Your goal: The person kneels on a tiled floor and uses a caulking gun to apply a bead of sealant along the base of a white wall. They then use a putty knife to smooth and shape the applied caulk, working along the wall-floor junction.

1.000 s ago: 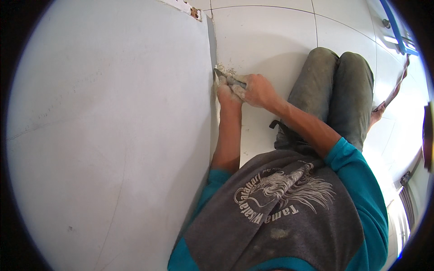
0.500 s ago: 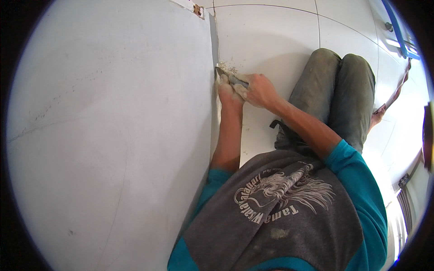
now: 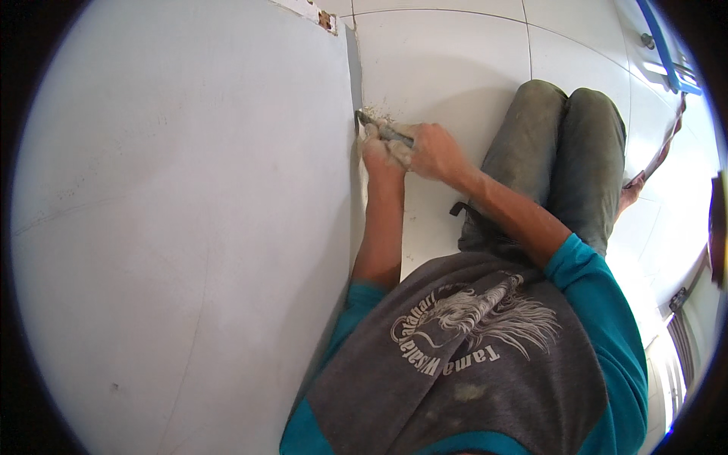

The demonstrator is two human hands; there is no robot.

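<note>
Hardly anything has moved: both hands, left hand (image 3: 377, 149) and right hand (image 3: 431, 152), stay pinched tight around the scraper (image 3: 383, 130), best kept low along the wall's (image 3: 189, 227) bottom edge.

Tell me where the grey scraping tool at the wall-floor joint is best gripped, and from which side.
Probably the handle end of the grey tool, from the floor side on the right. Its tip sits in the joint by the wall, leaving only the shaft free; the right hand wraps it there, the left hand alongside.
</note>
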